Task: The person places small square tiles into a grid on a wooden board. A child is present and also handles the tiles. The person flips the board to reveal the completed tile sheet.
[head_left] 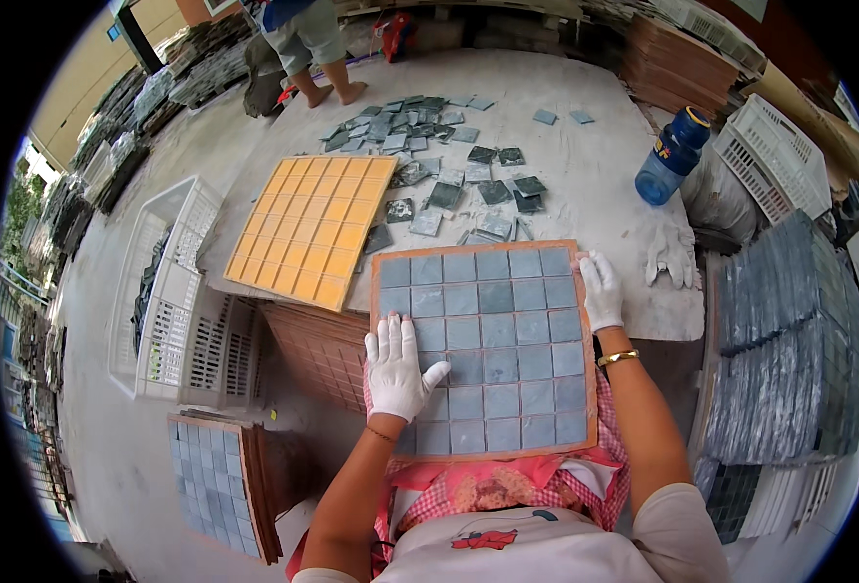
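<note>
A reddish-brown tray (593, 389) filled with rows of square blue-grey stone tiles (497, 297) lies in front of me, its near edge over my lap. My left hand (397, 369), in a white fingertip-less glove, rests flat on the tiles at the left side, fingers stretched and thumb out. At the upper right corner my right hand (601, 291), gloved the same way, is closed around the tray's edge. Beyond the tray, loose dark and grey tiles (446, 194) are scattered over the pale worktable (566, 194). A yellow grid tray (308, 225) lies left of them.
A blue bottle (672, 155) and a spare glove (670, 255) are on the table's right. White crates (182, 291) stand at left, stacked tiled trays (218, 481) lower left, wrapped tile stacks (789, 340) at right. A barefoot person (308, 49) stands at the far left.
</note>
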Demonstrator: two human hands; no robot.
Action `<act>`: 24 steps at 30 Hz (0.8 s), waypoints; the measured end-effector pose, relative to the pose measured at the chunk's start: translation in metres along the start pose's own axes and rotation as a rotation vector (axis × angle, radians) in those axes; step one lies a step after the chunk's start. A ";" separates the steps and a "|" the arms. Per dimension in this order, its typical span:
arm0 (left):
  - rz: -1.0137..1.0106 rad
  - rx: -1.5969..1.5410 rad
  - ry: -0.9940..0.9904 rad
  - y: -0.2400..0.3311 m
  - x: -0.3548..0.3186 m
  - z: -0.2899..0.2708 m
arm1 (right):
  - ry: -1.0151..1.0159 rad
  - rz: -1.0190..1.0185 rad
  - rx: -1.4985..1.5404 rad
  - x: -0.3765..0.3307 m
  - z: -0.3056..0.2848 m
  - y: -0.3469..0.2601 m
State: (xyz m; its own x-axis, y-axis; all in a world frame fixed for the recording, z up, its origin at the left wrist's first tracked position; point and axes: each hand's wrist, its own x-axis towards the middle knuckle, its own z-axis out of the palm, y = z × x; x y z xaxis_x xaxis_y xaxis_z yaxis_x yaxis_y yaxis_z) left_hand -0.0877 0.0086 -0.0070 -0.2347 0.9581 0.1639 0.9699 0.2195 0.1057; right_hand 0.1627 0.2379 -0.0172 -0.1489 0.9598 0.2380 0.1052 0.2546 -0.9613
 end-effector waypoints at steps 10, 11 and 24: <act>0.437 -0.206 -0.063 0.081 -0.043 -0.014 | 0.035 -0.051 0.058 -0.002 0.000 0.007; 0.482 -0.230 -0.081 0.091 -0.043 -0.014 | 0.039 -0.045 0.043 -0.002 0.002 0.007; 0.731 -0.640 -0.086 0.168 -0.024 0.010 | 0.006 0.079 0.257 -0.007 0.004 0.003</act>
State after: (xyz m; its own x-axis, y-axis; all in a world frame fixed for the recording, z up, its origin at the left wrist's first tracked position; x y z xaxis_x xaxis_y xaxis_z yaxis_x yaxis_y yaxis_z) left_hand 0.0813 0.0242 -0.0035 0.4411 0.8341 0.3312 0.6497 -0.5514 0.5233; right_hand 0.1599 0.2312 -0.0220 -0.1447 0.9763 0.1609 -0.1371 0.1412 -0.9804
